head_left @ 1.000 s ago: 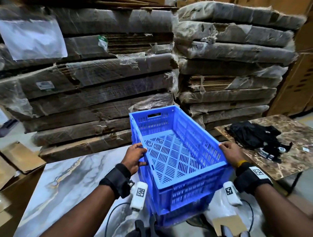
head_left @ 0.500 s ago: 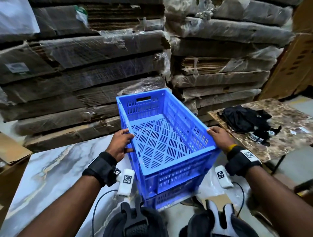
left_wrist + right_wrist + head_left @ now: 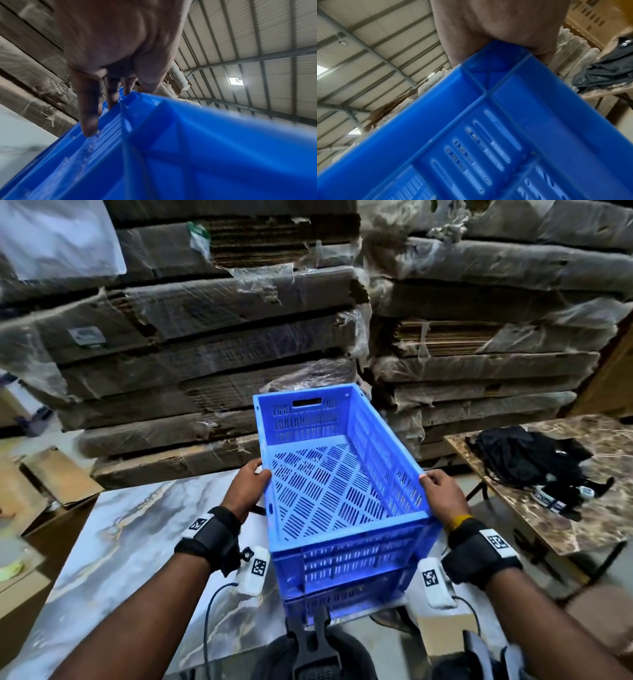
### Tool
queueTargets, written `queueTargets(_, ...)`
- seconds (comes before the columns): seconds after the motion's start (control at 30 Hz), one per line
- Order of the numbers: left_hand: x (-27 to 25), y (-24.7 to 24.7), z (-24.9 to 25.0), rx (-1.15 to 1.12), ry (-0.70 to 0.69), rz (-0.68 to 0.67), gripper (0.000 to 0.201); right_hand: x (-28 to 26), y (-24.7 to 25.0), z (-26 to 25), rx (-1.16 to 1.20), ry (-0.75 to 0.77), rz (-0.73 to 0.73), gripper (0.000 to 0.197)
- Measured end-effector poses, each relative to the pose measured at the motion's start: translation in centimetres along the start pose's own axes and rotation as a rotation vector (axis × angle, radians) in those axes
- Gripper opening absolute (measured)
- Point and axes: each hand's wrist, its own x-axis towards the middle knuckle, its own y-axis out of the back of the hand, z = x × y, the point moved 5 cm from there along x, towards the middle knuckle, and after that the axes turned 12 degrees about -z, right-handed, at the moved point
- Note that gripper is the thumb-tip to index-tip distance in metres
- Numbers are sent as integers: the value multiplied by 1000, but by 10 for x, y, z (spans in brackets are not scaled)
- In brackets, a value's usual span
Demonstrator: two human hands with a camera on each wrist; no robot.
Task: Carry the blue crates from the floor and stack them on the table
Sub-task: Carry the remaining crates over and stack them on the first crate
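Note:
An empty blue slotted crate (image 3: 329, 494) is held up between my two hands, long axis pointing away from me. My left hand (image 3: 246, 491) grips its left rim, thumb on top and fingers (image 3: 89, 115) down the outer wall of the crate (image 3: 205, 155). My right hand (image 3: 442, 494) grips the right rim near the front corner. In the right wrist view the right hand (image 3: 496, 20) clasps the crate's edge (image 3: 488, 135). Just beneath shows the wall of a second blue crate (image 3: 346, 604); whether the two touch I cannot tell. They are over the near right corner of the grey marble table (image 3: 120, 542).
Wrapped stacks of flattened cardboard (image 3: 212, 354) rise like a wall right behind the table. To the right stands a brown marble table (image 3: 603, 529) with a black bundle (image 3: 524, 457) and straps on it. An open carton (image 3: 51, 484) sits at the left.
The crate has swung from a slant to point nearly straight away from me. Both hands keep their hold on its rims, the right one now nearer the front corner.

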Motion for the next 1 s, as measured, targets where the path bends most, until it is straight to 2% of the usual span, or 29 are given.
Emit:
queueTargets(0.13,-16,-6,4,5,71,-79,26,0,3,-1,44,67,-14,18)
queueTargets(0.37,-33,-15,4,-15,113,-129,35,2,9,-3,164,180,-120,14)
queueTargets(0.83,-41,-23,3,-45,94,-75,38,0,9,4,211,131,-117,16)
queueTargets(1.0,-43,-22,2,-55,103,-91,31,-8,8,4,196,114,-105,19)
